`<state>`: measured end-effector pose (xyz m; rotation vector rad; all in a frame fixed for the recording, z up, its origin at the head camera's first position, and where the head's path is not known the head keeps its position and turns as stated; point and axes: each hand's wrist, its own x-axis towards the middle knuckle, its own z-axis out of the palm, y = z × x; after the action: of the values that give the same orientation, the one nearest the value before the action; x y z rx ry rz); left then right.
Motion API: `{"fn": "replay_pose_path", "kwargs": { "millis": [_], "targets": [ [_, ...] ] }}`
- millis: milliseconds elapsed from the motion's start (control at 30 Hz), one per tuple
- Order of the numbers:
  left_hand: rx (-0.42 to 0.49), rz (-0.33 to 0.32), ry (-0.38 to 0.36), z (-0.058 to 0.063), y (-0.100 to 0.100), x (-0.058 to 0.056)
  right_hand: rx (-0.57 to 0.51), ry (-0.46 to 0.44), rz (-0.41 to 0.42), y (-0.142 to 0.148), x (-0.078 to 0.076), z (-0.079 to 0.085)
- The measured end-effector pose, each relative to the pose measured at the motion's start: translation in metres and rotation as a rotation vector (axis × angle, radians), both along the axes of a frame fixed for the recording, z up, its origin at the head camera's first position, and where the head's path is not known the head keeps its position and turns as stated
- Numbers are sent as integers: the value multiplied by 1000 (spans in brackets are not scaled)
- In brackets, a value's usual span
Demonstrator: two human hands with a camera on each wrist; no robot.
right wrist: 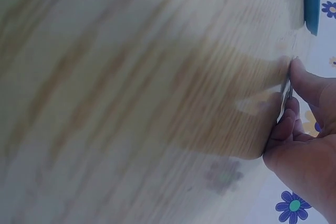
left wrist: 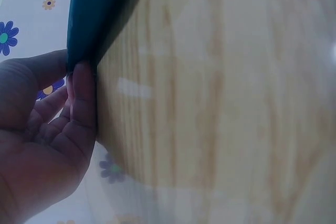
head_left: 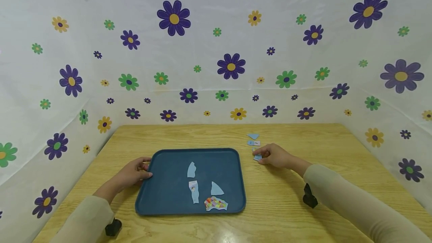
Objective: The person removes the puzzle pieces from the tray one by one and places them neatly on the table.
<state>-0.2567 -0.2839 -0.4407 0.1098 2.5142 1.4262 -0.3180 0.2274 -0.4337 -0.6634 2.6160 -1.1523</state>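
Observation:
My left hand [head_left: 133, 173] holds the left rim of a dark blue tray [head_left: 168, 205]; the left wrist view shows the thumb and fingers [left wrist: 83, 95] right at the tray's edge. To the right of the tray, my right hand [head_left: 276, 156] pinches a small light-blue paper piece [head_left: 257, 157] lying close over the table, partly hidden by the fingers. In the right wrist view a thin edge shows between the thumb [right wrist: 307, 82] and fingertips. Beyond that hand lie a blue-and-white piece [head_left: 254, 143] and a pale blue triangular piece [head_left: 253, 136].
On the tray are a curved pale blue piece [head_left: 191, 170], a long piece with a printed figure [head_left: 194, 192], a blue triangular piece [head_left: 216, 188] and a multicoloured piece [head_left: 216, 203]. The wooden table [head_left: 287, 205] meets flower-patterned sheeting [head_left: 202, 48] at the back and sides.

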Motion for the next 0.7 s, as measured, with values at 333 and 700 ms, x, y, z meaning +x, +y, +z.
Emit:
{"fn": "replay_pose_path", "kwargs": {
  "millis": [333, 700],
  "targets": [
    [-9, 6, -2, -3, -1, -2, -4, -9, -10, -1, 1, 1],
    [-5, -5, -1, -2, -2, -2, 12, -12, -5, -1, 1, 2]
  ]
}}
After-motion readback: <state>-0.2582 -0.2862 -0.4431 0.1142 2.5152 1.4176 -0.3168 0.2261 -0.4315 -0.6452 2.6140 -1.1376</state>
